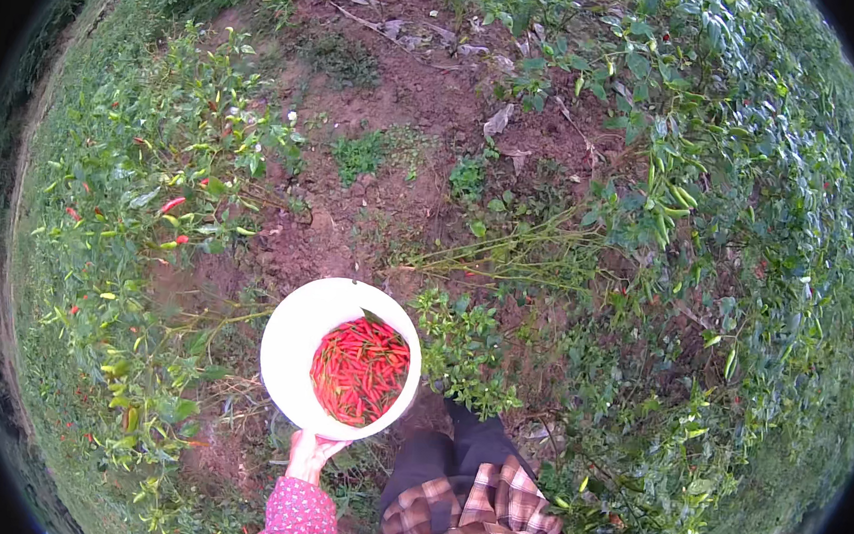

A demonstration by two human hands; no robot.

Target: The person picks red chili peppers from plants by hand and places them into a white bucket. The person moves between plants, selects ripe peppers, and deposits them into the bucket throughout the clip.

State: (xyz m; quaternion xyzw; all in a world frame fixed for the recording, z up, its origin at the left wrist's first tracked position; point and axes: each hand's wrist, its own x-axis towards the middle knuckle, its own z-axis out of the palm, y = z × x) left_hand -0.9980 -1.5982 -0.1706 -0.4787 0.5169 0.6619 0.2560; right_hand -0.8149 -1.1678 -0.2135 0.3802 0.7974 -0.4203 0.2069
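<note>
A white plastic bucket hangs in front of me, tilted a little, with red chili peppers heaped inside it. My left hand, below a pink patterned sleeve, grips the bucket at its near rim; some of its fingers are hidden behind the wall. A green leaf lies at the top of the peppers. My right hand is out of view. Leafy chili plants bearing green and red peppers stand on both sides, with one red pepper showing on the left.
A low leafy plant stands just right of the bucket. Bare thin stems lean across the reddish soil ahead. Dry leaves lie on the ground. Dense chili plants fill the right side. My dark-clad legs are below.
</note>
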